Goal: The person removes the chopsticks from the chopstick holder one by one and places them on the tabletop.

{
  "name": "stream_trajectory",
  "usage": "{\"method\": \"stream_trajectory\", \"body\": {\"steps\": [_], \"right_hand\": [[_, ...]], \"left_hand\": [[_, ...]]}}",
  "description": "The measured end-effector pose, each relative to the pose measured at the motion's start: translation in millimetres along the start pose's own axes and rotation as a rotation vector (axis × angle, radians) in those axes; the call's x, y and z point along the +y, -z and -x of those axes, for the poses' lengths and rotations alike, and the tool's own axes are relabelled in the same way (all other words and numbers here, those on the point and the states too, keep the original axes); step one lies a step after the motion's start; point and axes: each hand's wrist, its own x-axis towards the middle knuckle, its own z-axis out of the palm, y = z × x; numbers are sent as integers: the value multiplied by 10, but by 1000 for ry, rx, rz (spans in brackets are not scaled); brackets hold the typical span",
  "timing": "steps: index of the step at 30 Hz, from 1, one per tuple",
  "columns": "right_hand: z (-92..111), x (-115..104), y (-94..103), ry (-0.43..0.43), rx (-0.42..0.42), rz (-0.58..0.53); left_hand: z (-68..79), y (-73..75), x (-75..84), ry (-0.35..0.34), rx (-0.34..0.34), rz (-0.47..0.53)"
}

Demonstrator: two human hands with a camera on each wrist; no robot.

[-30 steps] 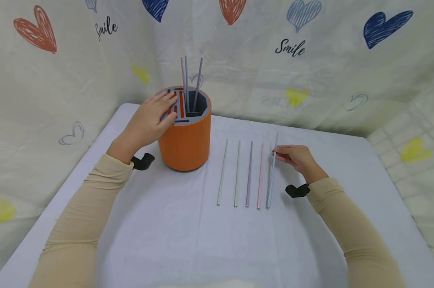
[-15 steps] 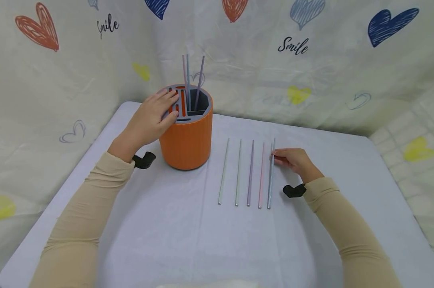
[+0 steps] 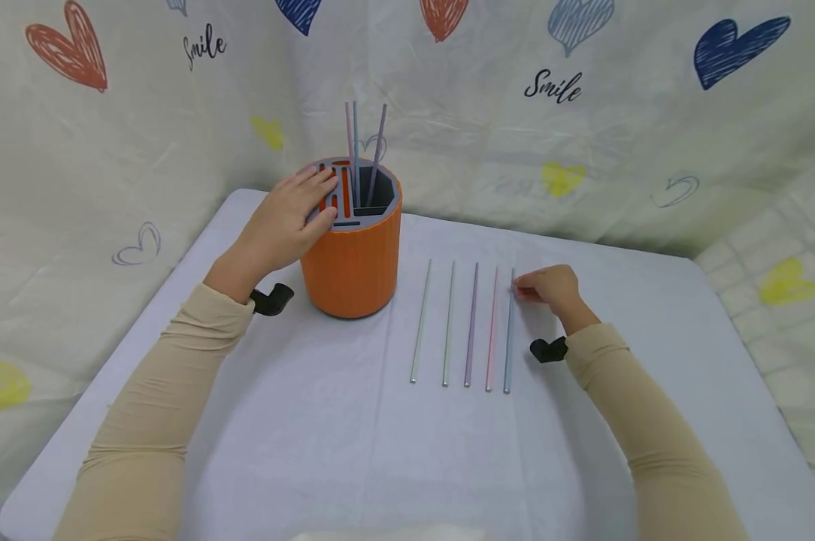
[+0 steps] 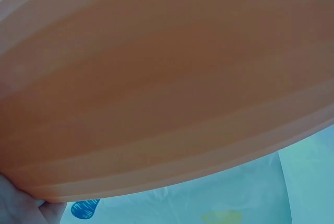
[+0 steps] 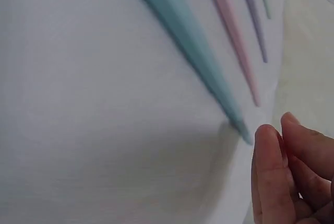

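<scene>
My left hand (image 3: 282,214) rests on the grey slotted top of an orange utensil holder (image 3: 351,274), fingers spread and fairly straight. The holder's orange wall (image 4: 172,88) fills the left wrist view. Its dark compartment holds a pink, a blue and a purple chopstick (image 3: 377,154) upright. On the table, the light blue chopstick (image 3: 510,338) is the rightmost in a row. Beside its far, thin tip is my right hand (image 3: 549,289). In the right wrist view, the fingers (image 5: 271,166) are bent and bunched, with the blue tip just outside them and nothing visibly held.
Left of the blue one lie a pink chopstick (image 3: 492,330), a purple one (image 3: 471,323) and two green ones (image 3: 449,323), roughly parallel. They lie on a white-covered table (image 3: 299,436). A heart-printed cloth (image 3: 462,135) hangs behind it and at the sides.
The blue chopstick, pinched and tilted earlier, now lies flat next to the pink one. My right hand has let it go and shifted slightly. The left hand stays on the holder.
</scene>
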Motion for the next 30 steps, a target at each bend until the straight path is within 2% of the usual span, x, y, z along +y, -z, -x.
{"method": "stream_trajectory", "body": {"steps": [5, 7, 13, 20, 25, 30], "right_hand": [[64, -339, -97, 113, -18, -123], [97, -505, -178, 150, -39, -138], [204, -973, -540, 269, -100, -77], [390, -1603, -947, 469, -98, -192], [510, -1964, -1171, 522, -140, -221], [575, -2112, -1371, 543, -163, -227]], "left_hand": [[-1, 7, -3, 3, -4, -1], [2, 11, -2, 5, -4, -3], [-5, 24, 7, -2, -2, -2], [-4, 18, -10, 0, -8, -5], [-3, 14, -19, -14, -4, -14], [-12, 3, -11, -14, -10, -16]]}}
